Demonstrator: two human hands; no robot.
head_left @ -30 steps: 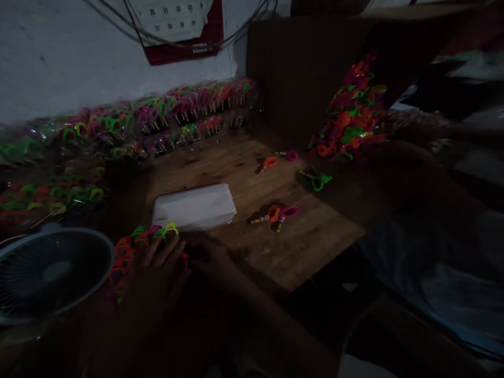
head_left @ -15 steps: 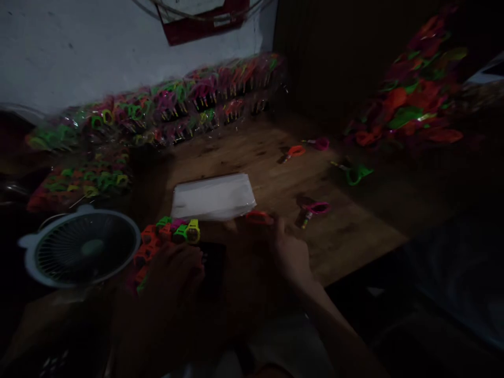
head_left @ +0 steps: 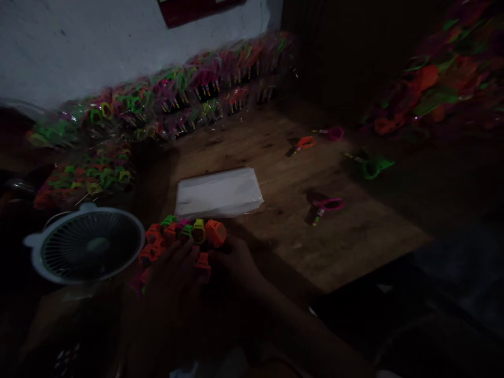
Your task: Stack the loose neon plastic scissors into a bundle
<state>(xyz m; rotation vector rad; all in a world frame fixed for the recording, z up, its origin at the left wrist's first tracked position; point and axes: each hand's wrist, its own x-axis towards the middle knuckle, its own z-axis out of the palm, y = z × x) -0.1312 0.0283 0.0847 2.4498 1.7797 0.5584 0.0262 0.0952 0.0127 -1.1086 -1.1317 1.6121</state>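
My left hand lies over a cluster of neon toy watches, its fingers stretched across them; its underside is too dark to make out. Close beside it, my right hand pinches an orange toy watch at the right end of the row, next to a yellow watch. Below my left fingertips sits another orange watch. Behind the cluster lies a flat stack of clear plastic bags.
Loose watches, one pink, one green and one orange, lie on the wooden table. A round fan stands left. Bagged watches line the wall; a colourful heap rises right.
My right hand has moved left with the orange watch, from beside the plastic bags to the end of the watch row. My left hand stays over the cluster. The view has shifted slightly.
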